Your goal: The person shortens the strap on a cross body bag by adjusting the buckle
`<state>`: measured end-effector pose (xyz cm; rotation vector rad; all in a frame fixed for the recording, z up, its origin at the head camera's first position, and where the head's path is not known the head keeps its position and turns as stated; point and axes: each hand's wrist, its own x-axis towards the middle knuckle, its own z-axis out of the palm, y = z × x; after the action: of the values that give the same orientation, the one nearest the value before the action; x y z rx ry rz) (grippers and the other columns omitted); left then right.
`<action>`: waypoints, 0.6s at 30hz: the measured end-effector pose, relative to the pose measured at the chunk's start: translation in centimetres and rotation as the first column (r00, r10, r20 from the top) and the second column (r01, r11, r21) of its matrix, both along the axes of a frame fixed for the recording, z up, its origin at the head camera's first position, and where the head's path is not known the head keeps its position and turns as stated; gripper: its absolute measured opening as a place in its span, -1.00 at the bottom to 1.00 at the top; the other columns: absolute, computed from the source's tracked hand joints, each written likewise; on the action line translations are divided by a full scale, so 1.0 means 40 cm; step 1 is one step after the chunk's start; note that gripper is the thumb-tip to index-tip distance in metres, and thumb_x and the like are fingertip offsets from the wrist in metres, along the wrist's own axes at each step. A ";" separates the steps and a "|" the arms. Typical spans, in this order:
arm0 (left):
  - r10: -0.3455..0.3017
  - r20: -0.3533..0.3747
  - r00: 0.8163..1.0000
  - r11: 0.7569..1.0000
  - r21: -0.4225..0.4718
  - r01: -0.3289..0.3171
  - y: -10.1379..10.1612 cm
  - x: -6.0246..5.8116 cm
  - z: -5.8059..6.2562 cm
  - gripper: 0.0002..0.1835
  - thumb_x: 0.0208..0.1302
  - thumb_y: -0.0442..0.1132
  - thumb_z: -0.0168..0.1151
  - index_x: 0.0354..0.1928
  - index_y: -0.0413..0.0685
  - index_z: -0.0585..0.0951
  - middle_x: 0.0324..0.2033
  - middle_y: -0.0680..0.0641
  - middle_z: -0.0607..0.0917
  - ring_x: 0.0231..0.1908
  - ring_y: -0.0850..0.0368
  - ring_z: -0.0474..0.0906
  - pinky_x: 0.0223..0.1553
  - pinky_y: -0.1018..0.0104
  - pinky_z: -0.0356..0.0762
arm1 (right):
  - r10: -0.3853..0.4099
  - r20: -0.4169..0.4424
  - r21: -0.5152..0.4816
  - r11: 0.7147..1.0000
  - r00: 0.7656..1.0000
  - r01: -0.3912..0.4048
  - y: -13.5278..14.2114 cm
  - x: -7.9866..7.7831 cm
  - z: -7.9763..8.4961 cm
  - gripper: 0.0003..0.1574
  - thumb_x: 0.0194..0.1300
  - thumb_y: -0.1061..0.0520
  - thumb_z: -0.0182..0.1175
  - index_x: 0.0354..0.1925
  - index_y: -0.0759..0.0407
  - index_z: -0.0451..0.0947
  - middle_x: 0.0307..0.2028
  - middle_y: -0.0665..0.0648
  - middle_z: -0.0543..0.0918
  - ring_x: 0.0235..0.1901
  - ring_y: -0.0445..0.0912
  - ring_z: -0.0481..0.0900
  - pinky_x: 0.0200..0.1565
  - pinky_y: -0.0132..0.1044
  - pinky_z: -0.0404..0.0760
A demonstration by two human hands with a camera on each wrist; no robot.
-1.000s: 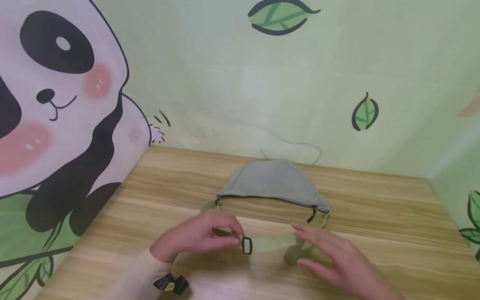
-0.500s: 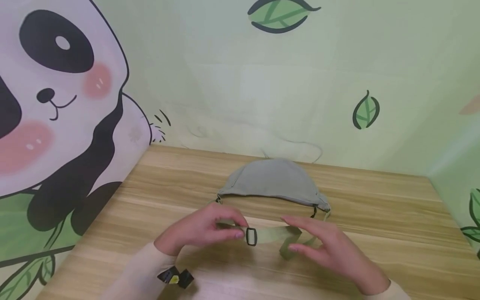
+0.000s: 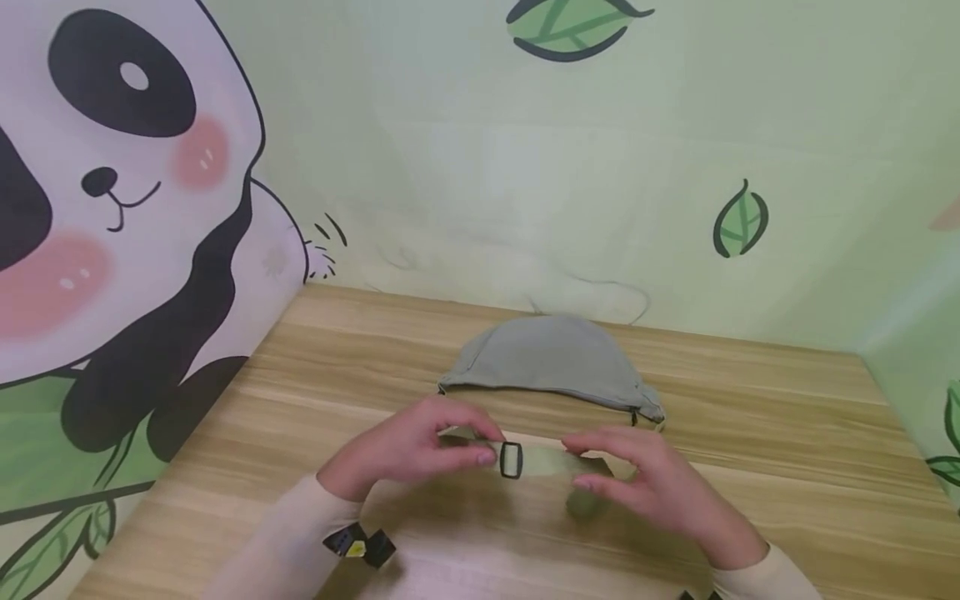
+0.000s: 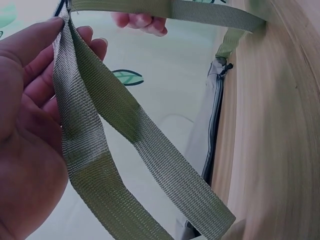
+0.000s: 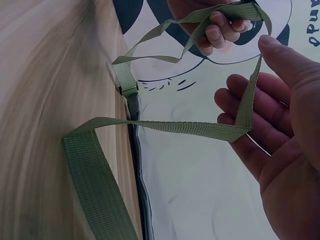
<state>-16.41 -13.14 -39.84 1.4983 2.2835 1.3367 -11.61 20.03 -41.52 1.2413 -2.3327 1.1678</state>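
A grey waist bag [image 3: 551,354] lies near the back of the table, its zip edge toward me. Its green webbing strap [image 3: 547,461] is raised in front of it, stretched between both hands. My left hand [image 3: 408,446] pinches the strap between thumb and fingers, just left of a black slider buckle [image 3: 518,461]. Strap loops hang below that hand in the left wrist view. My right hand [image 3: 648,475] is at the strap's right part, thumb tip [image 5: 266,44] touching the webbing and the other fingers spread loosely behind it. The strap folds down past this hand.
The wooden table [image 3: 787,400] meets a pale green wall [image 3: 480,167] behind the bag. A panda [image 3: 135,183] is printed at the left, with leaves on the wall. A black wrist device [image 3: 360,546] sits at the left sleeve.
Both hands have moved slightly forward with the strap. The right hand has come closer to the buckle, while the left still pinches beside it. The bag has stayed in place.
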 end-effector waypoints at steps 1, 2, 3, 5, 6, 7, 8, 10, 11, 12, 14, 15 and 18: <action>0.008 0.004 1.000 1.000 -0.003 -0.008 0.000 0.000 0.000 -0.85 0.41 -0.35 0.42 -0.03 -0.12 0.77 -0.09 -0.06 0.87 -0.07 0.27 0.74 0.09 0.18 0.77 | 0.006 -0.009 -0.006 1.000 1.000 -0.006 0.000 -0.002 -0.001 -0.41 0.14 0.36 0.57 0.16 0.17 0.74 0.03 0.13 0.86 0.05 -0.06 0.82 0.26 -0.50 0.63; 0.014 0.002 1.000 1.000 -0.004 -0.014 0.000 0.000 0.001 -0.85 0.41 -0.35 0.42 -0.02 -0.12 0.77 -0.09 -0.07 0.87 -0.06 0.26 0.75 0.08 0.16 0.78 | 0.008 -0.009 -0.012 1.000 1.000 -0.008 0.000 -0.002 -0.001 -0.43 0.15 0.36 0.57 0.15 0.17 0.75 0.03 0.13 0.86 0.05 -0.07 0.81 0.26 -0.51 0.63; 0.018 0.001 1.000 1.000 -0.005 -0.018 0.000 0.000 0.002 -0.84 0.41 -0.34 0.42 -0.02 -0.11 0.77 -0.08 -0.07 0.87 -0.06 0.25 0.75 0.08 0.15 0.78 | 0.008 -0.019 -0.016 1.000 1.000 -0.009 0.000 -0.003 -0.002 -0.45 0.17 0.35 0.56 0.14 0.16 0.75 0.02 0.11 0.86 0.04 -0.07 0.81 0.25 -0.51 0.63; 0.022 0.006 1.000 1.000 -0.005 -0.022 -0.001 -0.001 0.003 -0.82 0.40 -0.33 0.44 0.00 -0.11 0.77 -0.06 -0.07 0.87 -0.03 0.23 0.76 0.11 0.13 0.77 | 0.012 -0.044 -0.027 1.000 0.999 -0.014 -0.001 -0.006 -0.003 -0.49 0.21 0.33 0.55 0.13 0.14 0.75 0.01 0.09 0.85 0.02 -0.07 0.81 0.24 -0.52 0.64; 0.023 0.007 1.000 1.000 -0.006 -0.023 -0.002 -0.001 0.003 -0.81 0.39 -0.33 0.45 0.01 -0.10 0.77 -0.05 -0.07 0.87 -0.02 0.22 0.76 0.12 0.15 0.76 | 0.015 -0.059 -0.032 0.999 0.998 -0.017 -0.001 -0.006 -0.002 -0.51 0.23 0.32 0.55 0.13 0.13 0.75 0.00 0.09 0.85 0.00 -0.06 0.81 0.23 -0.52 0.64; 0.024 0.008 1.000 1.000 -0.006 -0.024 -0.003 -0.001 0.003 -0.78 0.38 -0.32 0.47 0.02 -0.09 0.77 -0.03 -0.07 0.87 0.00 0.20 0.76 0.14 0.16 0.75 | 0.016 -0.062 -0.038 0.999 0.998 -0.018 -0.002 -0.007 -0.002 -0.54 0.25 0.30 0.54 0.12 0.13 0.75 -0.01 0.08 0.85 0.00 -0.07 0.81 0.23 -0.52 0.64; 0.023 0.008 1.000 1.000 -0.005 -0.023 -0.003 -0.001 0.001 -0.76 0.36 -0.31 0.49 0.04 -0.09 0.77 -0.02 -0.07 0.87 0.02 0.18 0.77 0.16 0.16 0.75 | 0.012 -0.067 -0.042 0.999 0.998 -0.015 -0.002 -0.007 -0.002 -0.57 0.28 0.28 0.53 0.11 0.12 0.75 -0.01 0.08 0.85 0.00 -0.07 0.81 0.23 -0.53 0.63; 0.023 0.010 1.000 1.000 -0.004 -0.023 -0.003 -0.002 -0.002 -0.70 0.30 -0.31 0.53 0.06 -0.10 0.77 0.01 -0.08 0.86 0.06 0.14 0.77 0.20 0.16 0.74 | 0.004 -0.096 -0.051 0.999 0.995 -0.009 -0.004 -0.008 -0.002 -0.66 0.35 0.21 0.51 0.08 0.14 0.75 -0.03 0.09 0.86 -0.02 -0.05 0.81 0.23 -0.53 0.63; 0.024 0.006 1.000 1.000 -0.003 -0.024 -0.003 -0.003 -0.003 -0.67 0.28 -0.30 0.55 0.07 -0.11 0.76 0.03 -0.09 0.86 0.08 0.11 0.78 0.22 0.15 0.73 | -0.003 -0.107 -0.055 0.998 0.994 -0.003 -0.005 -0.008 -0.002 -0.69 0.39 0.16 0.49 0.07 0.15 0.75 -0.04 0.10 0.86 -0.03 -0.05 0.81 0.23 -0.53 0.63; 0.030 0.001 1.000 1.000 -0.005 -0.030 -0.003 -0.003 -0.005 -0.64 0.25 -0.29 0.57 0.08 -0.10 0.76 0.04 -0.09 0.85 0.09 0.10 0.77 0.24 0.15 0.72 | -0.013 -0.111 -0.059 0.998 0.994 0.006 -0.006 -0.008 -0.003 -0.72 0.43 0.11 0.47 0.06 0.15 0.76 -0.05 0.10 0.86 -0.03 -0.05 0.81 0.24 -0.54 0.63; 0.041 -0.014 0.999 0.999 -0.007 -0.041 -0.001 -0.003 -0.007 -0.60 0.23 -0.27 0.59 0.11 -0.11 0.75 0.06 -0.09 0.85 0.12 0.07 0.77 0.26 0.14 0.71 | -0.035 -0.120 -0.067 0.997 0.992 0.027 -0.007 -0.008 -0.003 -0.72 0.48 0.03 0.42 0.03 0.15 0.76 -0.06 0.10 0.86 -0.03 -0.05 0.81 0.24 -0.54 0.62; 0.050 -0.025 0.998 0.999 -0.010 -0.050 0.000 -0.002 -0.007 -0.59 0.23 -0.26 0.60 0.12 -0.10 0.74 0.07 -0.08 0.84 0.12 0.07 0.76 0.27 0.14 0.71 | -0.043 -0.121 -0.072 0.997 0.992 0.035 -0.008 -0.008 -0.003 -0.72 0.50 0.01 0.41 0.03 0.15 0.77 -0.07 0.10 0.86 -0.04 -0.04 0.81 0.24 -0.54 0.62; 0.086 -0.051 0.995 0.996 -0.013 -0.087 0.004 0.001 -0.006 -0.56 0.23 -0.22 0.61 0.15 -0.08 0.74 0.05 -0.03 0.84 0.11 0.11 0.75 0.25 0.16 0.71 | -0.072 -0.112 -0.085 0.994 0.991 0.062 -0.009 -0.006 0.000 -0.74 0.49 0.03 0.42 0.02 0.13 0.77 -0.08 0.08 0.86 -0.03 -0.06 0.81 0.23 -0.55 0.62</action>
<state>-16.38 -12.96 -40.08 1.4601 2.4098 1.3138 -11.85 19.65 -41.51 1.1610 -2.2037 1.1268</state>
